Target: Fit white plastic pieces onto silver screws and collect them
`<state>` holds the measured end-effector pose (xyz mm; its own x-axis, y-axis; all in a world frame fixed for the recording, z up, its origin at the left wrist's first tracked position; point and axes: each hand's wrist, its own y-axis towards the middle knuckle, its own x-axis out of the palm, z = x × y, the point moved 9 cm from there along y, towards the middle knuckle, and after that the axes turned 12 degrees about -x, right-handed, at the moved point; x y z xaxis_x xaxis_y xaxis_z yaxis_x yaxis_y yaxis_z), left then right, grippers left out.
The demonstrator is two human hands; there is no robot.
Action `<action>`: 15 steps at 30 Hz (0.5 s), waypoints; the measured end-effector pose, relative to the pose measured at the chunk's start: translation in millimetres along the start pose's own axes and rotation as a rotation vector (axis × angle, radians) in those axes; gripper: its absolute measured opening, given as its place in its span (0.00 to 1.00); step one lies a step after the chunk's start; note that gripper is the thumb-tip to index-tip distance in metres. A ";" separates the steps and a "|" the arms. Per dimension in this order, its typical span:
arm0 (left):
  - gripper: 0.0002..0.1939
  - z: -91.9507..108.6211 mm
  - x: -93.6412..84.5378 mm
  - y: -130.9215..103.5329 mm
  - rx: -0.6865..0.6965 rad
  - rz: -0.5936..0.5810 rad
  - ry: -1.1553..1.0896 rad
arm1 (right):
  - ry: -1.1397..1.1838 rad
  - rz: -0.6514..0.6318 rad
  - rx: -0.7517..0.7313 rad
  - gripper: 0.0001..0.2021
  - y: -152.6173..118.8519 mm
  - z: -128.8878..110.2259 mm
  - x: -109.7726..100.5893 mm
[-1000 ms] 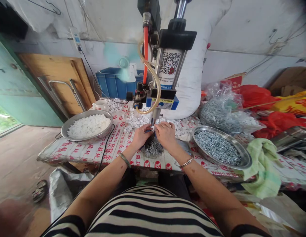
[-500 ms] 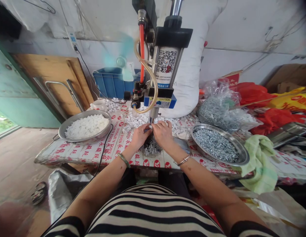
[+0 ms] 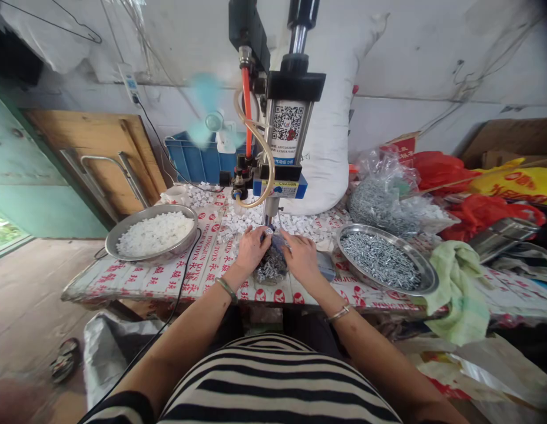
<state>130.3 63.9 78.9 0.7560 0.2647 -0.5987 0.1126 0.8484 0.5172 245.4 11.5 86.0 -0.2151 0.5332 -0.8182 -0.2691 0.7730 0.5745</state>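
Note:
A pneumatic press (image 3: 288, 129) with a metal ram (image 3: 269, 212) stands over the middle of the table. Just below the ram, my left hand (image 3: 252, 250) has its thumb and fingers pinched at a small white plastic piece (image 3: 268, 231). My right hand (image 3: 303, 259) is right of the ram, thumb and index finger apart, holding nothing that I can see. Between the two hands lies a pile of small metal pins (image 3: 271, 268). The press's lower tooling is partly hidden by my fingers.
A metal bowl of white pieces (image 3: 191, 232) is at left, a steel bowl of metal pins (image 3: 432, 281) at right. Loose white pieces (image 3: 295, 224) lie behind my hands. A blue crate (image 3: 189, 159), a spinning fan (image 3: 214, 121), a bag of pins (image 3: 379, 203) and a green cloth (image 3: 458, 288) surround them.
My right hand has drawn back to the right from the ram, its fingers parting. My left hand stays close below the ram. The whole view has shifted slightly.

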 end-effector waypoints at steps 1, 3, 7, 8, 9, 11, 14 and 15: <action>0.09 -0.2 -0.2 0.1 -0.002 0.001 0.002 | -0.017 0.011 0.034 0.18 -9.9 7.9 -3.5; 0.09 -0.5 -0.1 0.1 -0.005 -0.001 0.006 | -0.095 0.026 0.090 0.18 -34.3 24.0 -10.1; 0.09 -1.3 0.5 0.3 -0.007 -0.008 -0.002 | -0.296 -0.013 0.140 0.15 -87.6 44.0 -12.9; 0.09 -1.4 0.5 0.3 -0.008 -0.010 -0.011 | -0.334 -0.022 0.131 0.15 -98.0 44.5 -12.1; 0.09 -1.4 0.5 0.4 -0.009 -0.013 -0.022 | -0.363 -0.026 0.114 0.15 -106.3 43.3 -11.3; 0.09 -1.7 0.4 0.6 -0.018 -0.021 -0.041 | -0.398 -0.023 0.076 0.15 -116.1 38.8 -9.9; 0.09 -1.5 0.3 0.5 -0.028 -0.032 -0.038 | -0.407 -0.017 0.055 0.15 -118.1 35.1 -8.7; 0.09 -1.1 0.2 0.4 -0.028 -0.033 -0.028 | -0.406 -0.016 0.056 0.15 -117.3 35.1 -8.5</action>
<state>129.8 64.9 78.3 0.7699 0.2238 -0.5976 0.1200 0.8690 0.4800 311.7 -71.6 24.8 0.1795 0.6050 -0.7757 -0.2157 0.7936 0.5690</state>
